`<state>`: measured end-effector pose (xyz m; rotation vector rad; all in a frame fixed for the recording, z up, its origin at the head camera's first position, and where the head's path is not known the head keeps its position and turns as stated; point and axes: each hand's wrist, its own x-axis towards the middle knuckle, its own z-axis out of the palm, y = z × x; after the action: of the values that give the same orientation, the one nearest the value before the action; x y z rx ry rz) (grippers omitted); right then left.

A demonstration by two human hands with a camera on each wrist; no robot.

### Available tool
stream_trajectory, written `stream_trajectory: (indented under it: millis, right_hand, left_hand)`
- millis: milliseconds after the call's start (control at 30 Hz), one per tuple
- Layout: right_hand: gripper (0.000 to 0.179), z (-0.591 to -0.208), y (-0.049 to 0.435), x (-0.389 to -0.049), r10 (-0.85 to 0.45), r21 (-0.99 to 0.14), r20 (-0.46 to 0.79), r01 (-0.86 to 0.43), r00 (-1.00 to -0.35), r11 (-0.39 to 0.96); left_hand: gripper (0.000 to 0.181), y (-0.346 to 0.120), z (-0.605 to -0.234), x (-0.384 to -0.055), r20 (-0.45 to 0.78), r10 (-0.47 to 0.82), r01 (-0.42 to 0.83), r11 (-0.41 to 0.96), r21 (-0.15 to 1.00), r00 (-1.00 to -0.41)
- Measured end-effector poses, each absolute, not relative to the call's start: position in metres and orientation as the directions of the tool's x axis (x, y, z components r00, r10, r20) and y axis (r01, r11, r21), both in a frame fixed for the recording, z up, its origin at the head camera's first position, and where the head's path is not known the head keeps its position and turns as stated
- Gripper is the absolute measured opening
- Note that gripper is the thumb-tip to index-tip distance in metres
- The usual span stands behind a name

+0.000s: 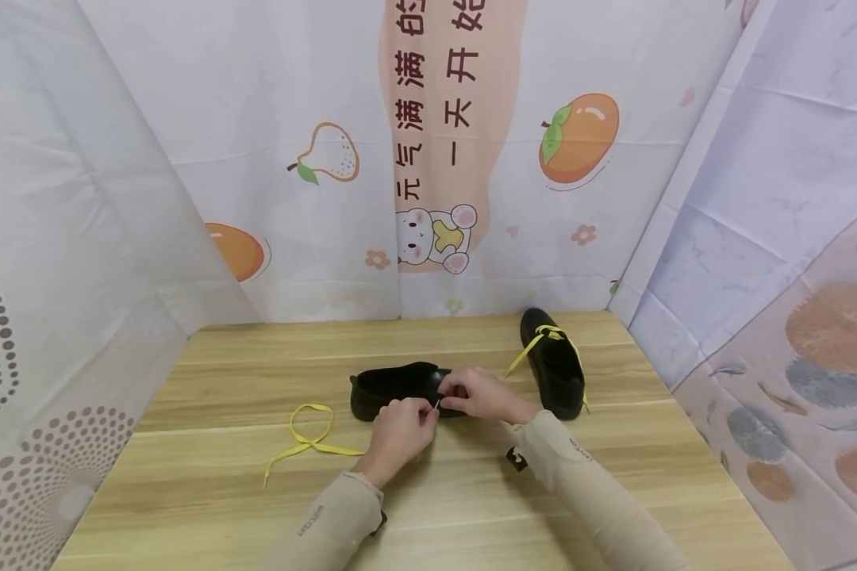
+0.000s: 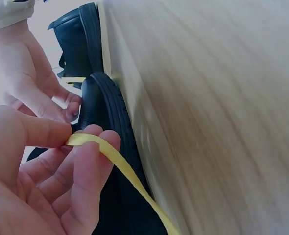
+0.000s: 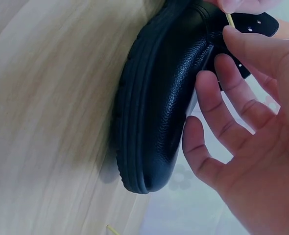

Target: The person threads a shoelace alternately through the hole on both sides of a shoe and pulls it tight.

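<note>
A black lace-up shoe lies sideways in the middle of the table, toe to the right. A yellow shoelace runs down from my left hand, which pinches it between thumb and fingers beside the shoe's opening. My right hand is over the front of the same shoe, by the eyelet flap. Between the two hands a short stretch of the lace shows, its lower end at the right thumb tip. The right hand's other fingers curve along the shoe's upper.
A second black shoe, with a yellow lace in it, stands at the back right of the wooden table. Left of the hands, the loose part of the yellow lace lies looped on the tabletop. Printed curtains hang behind and at the sides.
</note>
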<state>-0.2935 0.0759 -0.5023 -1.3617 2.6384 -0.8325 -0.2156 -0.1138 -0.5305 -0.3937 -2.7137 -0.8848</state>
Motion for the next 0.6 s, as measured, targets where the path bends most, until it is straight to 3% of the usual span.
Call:
stream_trajectory:
  millis: [300, 600]
  right_hand:
    - [0.022, -0.4973, 0.0767, -0.2918, -0.769, -0.478, 0.174, -0.736, -0.615, 0.48]
    - [0.023, -0.4991, 0.0775, -0.2941, -0.752, -0.491, 0.165, -0.714, -0.638, 0.499]
  left_hand:
    - [0.02, -0.1096, -0.5304, -0.2141, 0.352, 0.138, 0.326, 0.764, 0.557, -0.926]
    - [0.019, -0.1079, -0.5343, -0.2177, 0.365, 0.118, 0.321, 0.758, 0.567, -0.924]
